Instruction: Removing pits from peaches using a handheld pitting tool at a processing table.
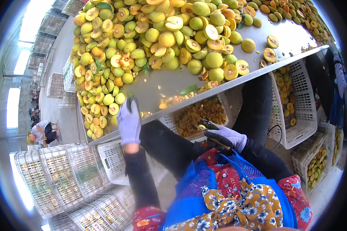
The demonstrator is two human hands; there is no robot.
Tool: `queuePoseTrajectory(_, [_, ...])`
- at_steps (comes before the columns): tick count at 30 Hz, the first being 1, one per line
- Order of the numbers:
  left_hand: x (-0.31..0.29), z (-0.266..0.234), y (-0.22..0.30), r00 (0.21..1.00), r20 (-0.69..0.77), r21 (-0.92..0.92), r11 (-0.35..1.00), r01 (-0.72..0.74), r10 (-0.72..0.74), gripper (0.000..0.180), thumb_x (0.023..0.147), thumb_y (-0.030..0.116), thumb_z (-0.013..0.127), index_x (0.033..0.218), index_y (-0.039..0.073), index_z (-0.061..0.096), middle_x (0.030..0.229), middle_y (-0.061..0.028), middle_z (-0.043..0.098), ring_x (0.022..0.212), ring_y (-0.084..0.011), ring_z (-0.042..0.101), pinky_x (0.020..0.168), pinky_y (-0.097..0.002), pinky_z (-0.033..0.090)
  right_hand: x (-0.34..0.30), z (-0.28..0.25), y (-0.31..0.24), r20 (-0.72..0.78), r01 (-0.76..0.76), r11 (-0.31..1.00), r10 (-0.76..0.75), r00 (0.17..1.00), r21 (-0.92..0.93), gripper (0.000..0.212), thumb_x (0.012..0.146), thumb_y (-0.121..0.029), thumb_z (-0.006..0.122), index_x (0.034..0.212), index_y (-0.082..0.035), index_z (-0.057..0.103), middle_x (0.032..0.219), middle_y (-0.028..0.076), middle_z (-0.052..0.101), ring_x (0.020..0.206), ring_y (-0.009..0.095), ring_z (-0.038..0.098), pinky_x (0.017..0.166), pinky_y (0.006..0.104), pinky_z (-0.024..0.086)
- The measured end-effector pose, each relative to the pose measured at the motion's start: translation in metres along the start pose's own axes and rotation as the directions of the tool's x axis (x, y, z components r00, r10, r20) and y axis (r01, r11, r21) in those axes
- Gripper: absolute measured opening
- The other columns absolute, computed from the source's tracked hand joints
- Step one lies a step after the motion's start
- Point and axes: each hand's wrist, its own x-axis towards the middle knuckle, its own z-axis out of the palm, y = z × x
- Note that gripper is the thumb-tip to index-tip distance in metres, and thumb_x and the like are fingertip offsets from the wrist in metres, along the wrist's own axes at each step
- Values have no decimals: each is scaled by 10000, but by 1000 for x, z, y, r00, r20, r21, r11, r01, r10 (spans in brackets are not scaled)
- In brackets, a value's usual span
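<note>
the gloved left hand (130, 121) stretches over the near edge of the table (173, 82), fingers drawn close together and pointing toward its far side, though whether they grip anything i cannot tell. the gloved right hand (228, 136), held low on the near side of the table, pinches a small yellowish piece (201, 127) at its fingertips. stone fruits (152, 35), whole and halved, lie heaped on the table, green-yellow to orange, cut faces showing paler flesh around brownish centres.
</note>
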Motion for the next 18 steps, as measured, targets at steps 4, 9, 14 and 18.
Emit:
queuePoseTrajectory(4, [120,98,17,932,356,-673,672,310,-74,433,926,442,606,1099,46,592,776,-44,565,510,-136,546,453,-257,448,27,-16,27,-1,15,966,-16,1000,-256,555,982,-422,536,1409,-103,379,764,40,612,544,80,546,471,236,442])
queuePoseTrajectory(9, [120,137,70,919,392,-838,399,371,-31,439,772,225,822,1112,118,566,796,10,596,493,-71,475,404,-196,359,3,-13,13,-52,120,986,-126,991,-113,353,999,-401,510,1129,-73,521,730,17,599,536,67,539,474,218,426])
queuePoseTrajectory(14, [65,76,67,880,465,-805,368,465,-94,366,845,220,752,1062,32,526,836,-52,628,542,-97,550,430,-208,413,-7,-12,-14,-10,105,994,-105,994,-41,428,998,-466,479,903,-61,579,670,5,572,441,47,487,408,203,390])
queuePoseTrajectory(18, [-9,52,70,871,476,-776,408,482,-122,399,863,152,728,1178,53,505,869,-64,621,488,-94,520,411,-197,409,-8,-3,-15,47,92,992,-96,994,89,439,985,-491,493,934,-67,595,659,4,571,426,51,489,365,203,376])
